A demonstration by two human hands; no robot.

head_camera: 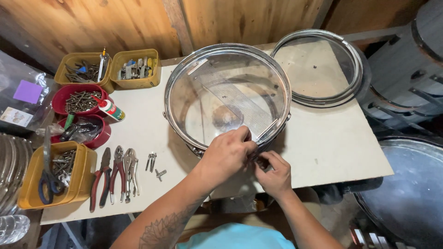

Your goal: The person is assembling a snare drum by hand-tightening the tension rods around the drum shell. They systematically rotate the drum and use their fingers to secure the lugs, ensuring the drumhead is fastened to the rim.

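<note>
**A:** So the snare drum (228,99) sits near the middle of the workbench (323,147), clear skin up, close to the front edge. Left hand (226,154) is curled over the near rim, fingers pinched on something small there. Right hand (274,173) is tucked just under it, fingers closed on the same spot; can't tell what's in them.

**B:** How would you grab that thing?

**A:** By the metal rim or shell, I'd guess. Stiff, fairly hefty, shiny so probably slippery. The skin and the wire strip (237,103) look delicate. Pliers (115,177) lie by the front left corner, a spare hoop (318,67) at the back right.
</note>
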